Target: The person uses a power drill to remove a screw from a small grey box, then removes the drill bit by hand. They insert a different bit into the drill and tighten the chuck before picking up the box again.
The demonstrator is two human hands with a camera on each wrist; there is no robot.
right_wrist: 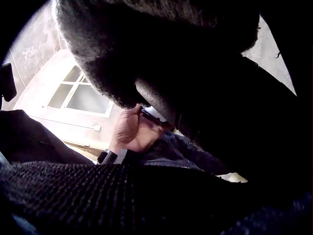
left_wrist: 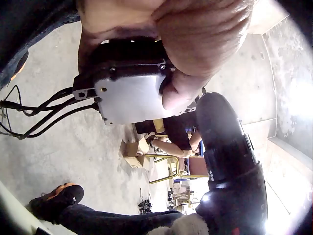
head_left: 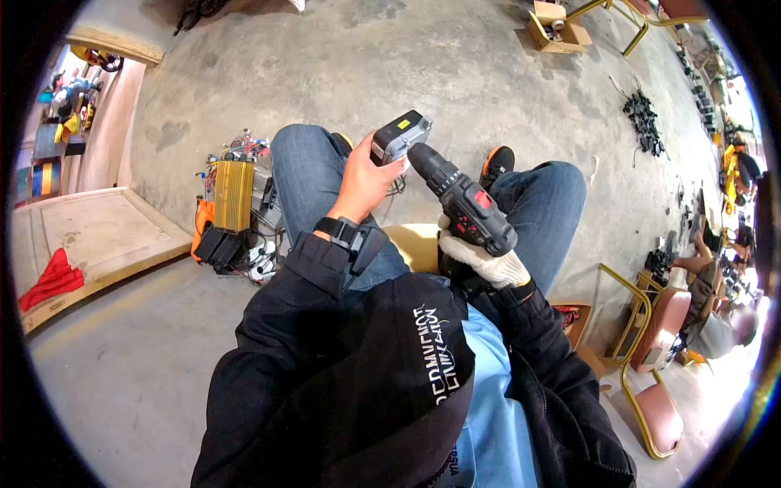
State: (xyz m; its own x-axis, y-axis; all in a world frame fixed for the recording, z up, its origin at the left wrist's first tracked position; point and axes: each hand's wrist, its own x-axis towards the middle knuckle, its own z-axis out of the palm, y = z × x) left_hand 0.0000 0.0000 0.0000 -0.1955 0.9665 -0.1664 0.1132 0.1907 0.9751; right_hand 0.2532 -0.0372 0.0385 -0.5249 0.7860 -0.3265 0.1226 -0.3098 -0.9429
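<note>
1. The left hand (head_left: 362,187), bare, grips a black-and-silver box (head_left: 400,137) between thumb and fingers, the thumb pressing its silver face.
2. The box is held up over the floor (head_left: 325,77), at the far end of the left forearm; dark cables (left_wrist: 54,105) run out of one end of it.
3. The right hand (head_left: 488,260), in a pale knitted glove, is closed round the lower part of a black-and-red drill (head_left: 468,203), nearer the body.
4. The drill points far and left, its nose right beside the box's right side; whether its tip touches the box, I cannot tell.
5. To the left on the floor are a gold finned unit (head_left: 233,195) and, farther left, a wooden panel (head_left: 106,228) with a red cloth (head_left: 53,279) on it.
6. Far right stands an open cardboard box (head_left: 561,37); black parts (head_left: 643,122) lie nearer. At the right, a person (head_left: 712,317) is near a pink-padded chair (head_left: 663,325).
</note>
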